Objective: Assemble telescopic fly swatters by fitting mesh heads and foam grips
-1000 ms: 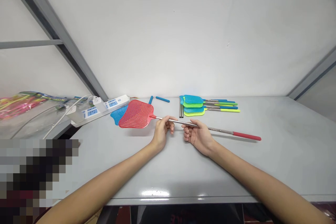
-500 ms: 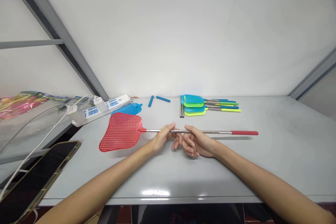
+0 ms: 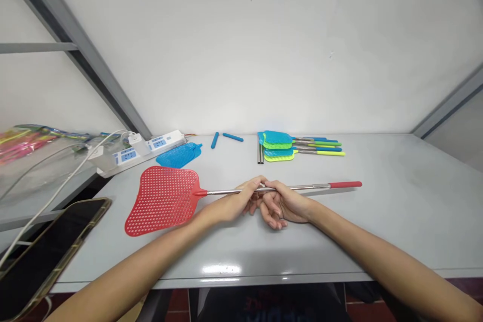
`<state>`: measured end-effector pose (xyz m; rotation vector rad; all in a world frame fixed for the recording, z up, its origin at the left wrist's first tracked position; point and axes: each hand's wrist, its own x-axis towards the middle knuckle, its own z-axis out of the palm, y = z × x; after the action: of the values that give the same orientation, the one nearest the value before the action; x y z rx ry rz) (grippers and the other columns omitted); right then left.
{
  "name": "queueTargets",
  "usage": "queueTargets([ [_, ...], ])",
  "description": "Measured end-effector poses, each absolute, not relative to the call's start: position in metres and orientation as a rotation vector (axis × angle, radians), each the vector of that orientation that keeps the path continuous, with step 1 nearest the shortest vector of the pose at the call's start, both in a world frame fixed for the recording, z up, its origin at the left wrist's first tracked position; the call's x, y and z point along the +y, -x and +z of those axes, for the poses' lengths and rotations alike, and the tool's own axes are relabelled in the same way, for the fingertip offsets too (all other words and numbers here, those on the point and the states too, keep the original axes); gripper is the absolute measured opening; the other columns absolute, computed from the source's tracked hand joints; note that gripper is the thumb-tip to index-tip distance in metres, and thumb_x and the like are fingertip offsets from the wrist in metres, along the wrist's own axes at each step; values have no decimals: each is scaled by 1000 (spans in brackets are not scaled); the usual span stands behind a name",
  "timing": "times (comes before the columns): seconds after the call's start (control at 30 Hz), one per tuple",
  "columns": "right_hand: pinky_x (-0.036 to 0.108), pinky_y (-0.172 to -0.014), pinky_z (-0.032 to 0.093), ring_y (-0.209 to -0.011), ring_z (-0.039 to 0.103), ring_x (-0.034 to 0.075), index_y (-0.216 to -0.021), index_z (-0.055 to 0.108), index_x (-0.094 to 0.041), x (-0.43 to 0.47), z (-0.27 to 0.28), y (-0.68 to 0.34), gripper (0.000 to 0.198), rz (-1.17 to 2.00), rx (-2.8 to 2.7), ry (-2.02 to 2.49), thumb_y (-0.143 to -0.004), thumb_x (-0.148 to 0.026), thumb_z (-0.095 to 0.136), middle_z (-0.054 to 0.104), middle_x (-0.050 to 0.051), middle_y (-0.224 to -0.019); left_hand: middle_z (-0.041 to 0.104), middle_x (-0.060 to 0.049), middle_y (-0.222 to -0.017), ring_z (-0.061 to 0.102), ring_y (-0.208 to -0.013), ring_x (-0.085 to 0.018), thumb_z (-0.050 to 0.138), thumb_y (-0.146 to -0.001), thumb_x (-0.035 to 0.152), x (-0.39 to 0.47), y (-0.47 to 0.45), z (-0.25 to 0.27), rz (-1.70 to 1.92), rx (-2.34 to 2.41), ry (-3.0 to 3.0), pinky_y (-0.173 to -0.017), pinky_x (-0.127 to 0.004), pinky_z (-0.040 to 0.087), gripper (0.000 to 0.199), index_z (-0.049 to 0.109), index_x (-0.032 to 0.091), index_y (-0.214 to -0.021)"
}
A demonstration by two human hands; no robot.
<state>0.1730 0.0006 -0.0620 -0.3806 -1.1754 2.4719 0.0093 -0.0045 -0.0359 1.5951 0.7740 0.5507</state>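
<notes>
A red fly swatter (image 3: 166,198) with an extended metal shaft is held across the front of me, its perforated head to the left and its red grip to the right. My left hand (image 3: 243,198) pinches the middle of the shaft between thumb and fingers. Right beside it, touching or nearly so, my right hand (image 3: 281,204) grips the same shaft, thumb on top and fingers curled below. The swatter is raised above the grey table (image 3: 388,211).
Blue and green fly swatters (image 3: 279,139) lie stacked at the back, beside short metal tubes (image 3: 260,153). Two blue grips (image 3: 233,137) and a loose blue swatter head (image 3: 179,155) lie further left. A power strip (image 3: 151,147) and a phone (image 3: 53,256) are on the left.
My left hand has slid right along the shaft, up to my right hand. The swatter has tilted, its red head lower and nearer me and its grip slightly higher.
</notes>
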Motion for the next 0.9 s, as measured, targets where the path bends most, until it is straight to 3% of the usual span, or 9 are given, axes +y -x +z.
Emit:
queueTargets([
  [0.1,19,-32,31,-39,50,12,-43,48,-13,-4,-60,-170,57,2442,-1184,392,-83,-42,18,58,9,-50,56,0,-65,39,-46,-9,18,-86,43,-4,-10,-36,557,807,-1613,-43,-19,29,45,44,23,-117],
  [0.23,21,-36,35,-42,51,13,-43,48,-13,-7,-58,-165,58,2380,-1201,446,-83,-43,17,58,9,-51,60,-2,-71,47,-51,-10,14,-87,41,-2,-11,-41,535,764,-1550,-44,-19,28,45,39,24,-121],
  [0.4,22,-36,36,-42,51,13,-47,49,-12,-6,-55,-164,60,2302,-1260,518,-82,-49,17,57,8,-53,60,-4,-56,49,-46,-11,19,-85,44,7,-10,-48,515,769,-1489,-43,-20,32,50,55,13,-98],
  [0.57,22,-37,37,-43,51,13,-53,51,-12,-5,-54,-162,56,2256,-1251,578,-82,-49,20,57,7,-56,61,-8,-53,51,-40,-11,19,-83,49,17,-11,-55,468,728,-1358,-38,-20,33,57,59,9,-77],
  [0.77,21,-40,35,-41,47,10,-51,53,-12,-4,-54,-158,54,2043,-1123,734,-81,-48,26,54,4,-53,58,-6,-53,57,-49,-16,20,-79,58,20,-16,-54,578,699,-1166,-35,-19,33,61,58,11,-88],
  [0.9,21,-41,32,-42,45,9,-49,52,-13,-2,-55,-159,54,1951,-1023,777,-81,-49,29,51,3,-50,58,-6,-58,56,-51,-15,20,-78,59,20,-15,-48,750,682,-1105,-42,-22,38,61,57,12,-91],
])
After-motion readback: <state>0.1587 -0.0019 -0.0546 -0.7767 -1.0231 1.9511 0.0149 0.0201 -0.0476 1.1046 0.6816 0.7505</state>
